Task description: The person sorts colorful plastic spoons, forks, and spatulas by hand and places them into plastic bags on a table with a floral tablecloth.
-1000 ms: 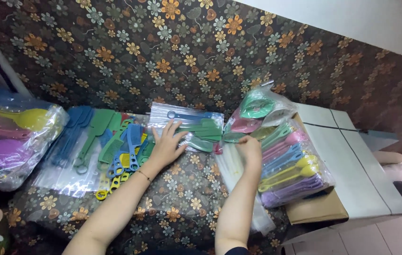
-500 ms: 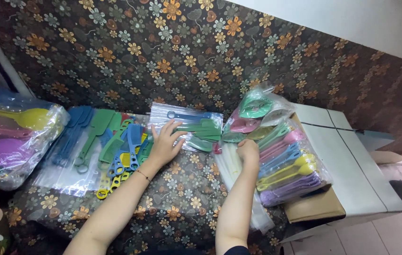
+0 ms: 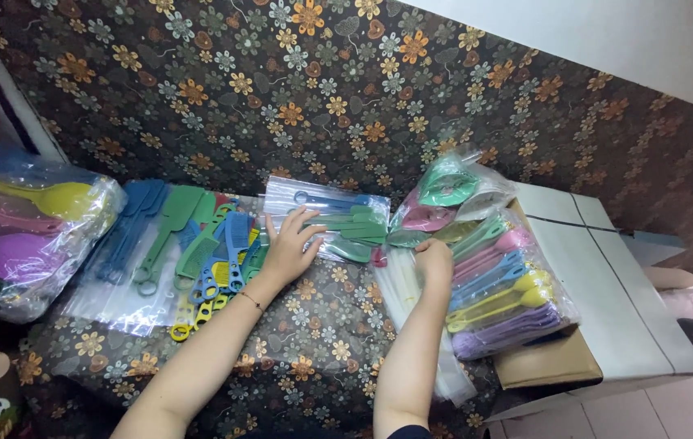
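1. Through the head camera I looked down on a tabletop (image 3: 306,382) covered in a dark cloth with a flower pattern, the same cloth running up behind it.
2. My left hand (image 3: 288,246) lay flat with its fingers spread, palm down, on the near left edge of a clear plastic packet of green combs (image 3: 338,221). The packet lay just beyond and to the right of that hand, between my two hands, and the fingertips touched its film.
3. My right hand (image 3: 434,262) was curled, the fingers pressed together into a loose fist. It rested on a stack of clear empty bags (image 3: 411,317) that ran under the wrist toward me. I could not tell whether it pinched anything.
4. Just beside that hand, on its right, sat a big clear bag of coloured spoons (image 3: 501,284), holding green, pink, blue, yellow and purple pieces. It leaned against a white cardboard box (image 3: 599,276) at the tabletop's right end.
5. Left of my left hand, touching the wrist's side, a loose pile of combs (image 3: 200,244) in blue, green and yellow lay on clear film.
6. Well apart, at the far left, another bag of large spoons (image 3: 21,228) held yellow, pink and purple ones.
7. The packet of green combs lay flat in the middle of the tabletop, its right end near the bag of coloured spoons.
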